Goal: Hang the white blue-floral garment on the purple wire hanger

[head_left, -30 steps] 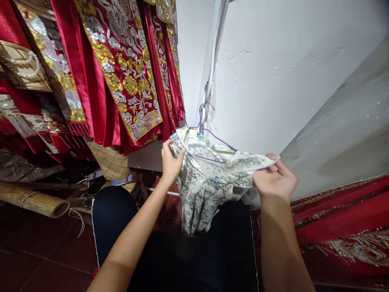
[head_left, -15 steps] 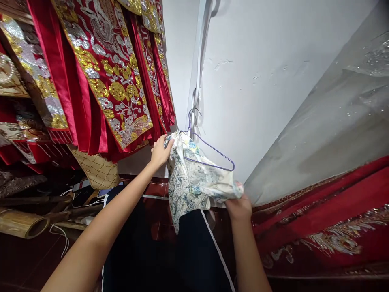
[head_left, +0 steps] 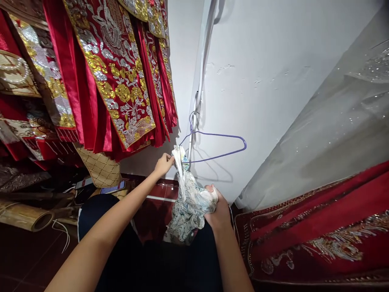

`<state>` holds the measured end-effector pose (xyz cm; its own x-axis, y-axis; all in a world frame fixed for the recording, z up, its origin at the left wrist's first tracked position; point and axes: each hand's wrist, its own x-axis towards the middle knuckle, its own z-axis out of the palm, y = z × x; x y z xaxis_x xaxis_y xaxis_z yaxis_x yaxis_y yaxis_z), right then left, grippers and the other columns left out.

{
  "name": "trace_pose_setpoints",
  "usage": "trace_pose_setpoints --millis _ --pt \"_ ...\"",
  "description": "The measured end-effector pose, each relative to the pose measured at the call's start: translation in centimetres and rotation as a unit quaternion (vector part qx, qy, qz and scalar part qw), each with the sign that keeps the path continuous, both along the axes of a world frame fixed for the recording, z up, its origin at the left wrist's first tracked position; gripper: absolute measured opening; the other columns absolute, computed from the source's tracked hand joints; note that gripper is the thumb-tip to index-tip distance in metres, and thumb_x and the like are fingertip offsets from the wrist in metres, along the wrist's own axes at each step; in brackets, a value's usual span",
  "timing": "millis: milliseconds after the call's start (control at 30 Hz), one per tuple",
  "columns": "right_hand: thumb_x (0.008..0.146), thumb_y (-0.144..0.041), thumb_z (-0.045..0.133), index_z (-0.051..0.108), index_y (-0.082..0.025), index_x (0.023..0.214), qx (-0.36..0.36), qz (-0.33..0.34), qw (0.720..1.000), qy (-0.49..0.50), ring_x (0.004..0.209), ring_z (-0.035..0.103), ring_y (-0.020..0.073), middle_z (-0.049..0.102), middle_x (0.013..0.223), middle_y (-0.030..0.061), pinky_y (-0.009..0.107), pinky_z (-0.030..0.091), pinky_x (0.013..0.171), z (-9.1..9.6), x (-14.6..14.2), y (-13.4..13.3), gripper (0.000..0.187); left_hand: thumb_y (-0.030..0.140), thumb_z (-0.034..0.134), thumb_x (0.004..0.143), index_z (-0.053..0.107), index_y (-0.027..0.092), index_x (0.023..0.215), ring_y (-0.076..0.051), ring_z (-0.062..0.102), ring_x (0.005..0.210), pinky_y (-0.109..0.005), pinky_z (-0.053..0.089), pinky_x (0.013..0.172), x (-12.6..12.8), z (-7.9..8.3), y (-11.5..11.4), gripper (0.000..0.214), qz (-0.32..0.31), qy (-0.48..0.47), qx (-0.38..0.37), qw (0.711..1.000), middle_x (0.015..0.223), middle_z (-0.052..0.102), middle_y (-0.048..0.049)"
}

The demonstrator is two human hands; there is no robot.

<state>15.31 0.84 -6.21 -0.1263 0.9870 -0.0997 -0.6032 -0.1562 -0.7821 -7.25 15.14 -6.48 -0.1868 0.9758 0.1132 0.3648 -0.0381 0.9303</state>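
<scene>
A purple clothes hanger (head_left: 223, 135) hangs by its hook from a white fixture at the wall, its right arm bare. A cream garment (head_left: 188, 200) with a blue and green floral print still drapes over the hanger's left end and hangs down bunched. My left hand (head_left: 164, 165) pinches the cloth near that left end. Lower and to the right, my right hand (head_left: 218, 209) grips a gathered part of the same garment, its thumb on top. The garment hides some of the right fingers.
Red costumes with gold and silver embroidery (head_left: 127, 89) hang at left. A sheer grey-white fabric (head_left: 304, 134) and red beaded cloth (head_left: 322, 215) lie along the right. A bamboo tube (head_left: 27, 217), white cables and a lit phone (head_left: 113, 187) are low at left.
The garment has come off the hanger's right arm. My right hand has moved left and down with the cloth. My left hand has shifted slightly down and stays on the garment.
</scene>
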Motion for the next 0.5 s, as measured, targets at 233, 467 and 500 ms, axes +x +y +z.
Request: trace_pose_setpoints --millis 233,467,500 --pt "0.082 -0.054 0.062 0.044 -0.024 0.068 -0.056 0.12 0.991 0.006 0.052 0.049 0.0163 0.05 0.059 -0.001 0.029 0.041 0.049 -2.4 -3.6 -1.7 0.038 0.064 0.06 0.079 0.063 0.017 0.097 -0.021 0.068 0.077 -0.033 0.053 0.075 1.5 -2.4 -3.2 0.051 -0.111 -0.245 -0.035 0.962 0.081 0.069 -0.0074" --pt "0.079 -0.052 0.067 0.047 -0.022 0.07 -0.085 0.154 0.984 0.013 0.056 0.051 0.0154 0.052 0.062 -0.0012 0.027 0.041 0.055 -2.3 -4.1 -2.2 0.037 0.021 0.079 0.06 0.069 0.014 0.093 -0.022 0.068 0.08 -0.032 0.053 0.079 1.9 -5.0 -4.8 0.035 -0.032 -0.413 -0.022 0.91 0.085 0.074 -0.0062" --pt "0.079 -0.054 0.066 0.047 -0.022 0.071 -0.087 0.144 0.986 -0.006 0.054 0.049 0.0152 0.05 0.06 -0.0019 0.027 0.04 0.053 -2.4 -3.7 -2.1 0.037 0.025 0.076 0.064 0.069 0.013 0.089 -0.022 0.069 0.076 -0.033 0.054 0.076 1.7 -5.4 -5.1 0.028 -0.004 -0.43 -0.026 0.902 0.081 0.073 -0.0069"
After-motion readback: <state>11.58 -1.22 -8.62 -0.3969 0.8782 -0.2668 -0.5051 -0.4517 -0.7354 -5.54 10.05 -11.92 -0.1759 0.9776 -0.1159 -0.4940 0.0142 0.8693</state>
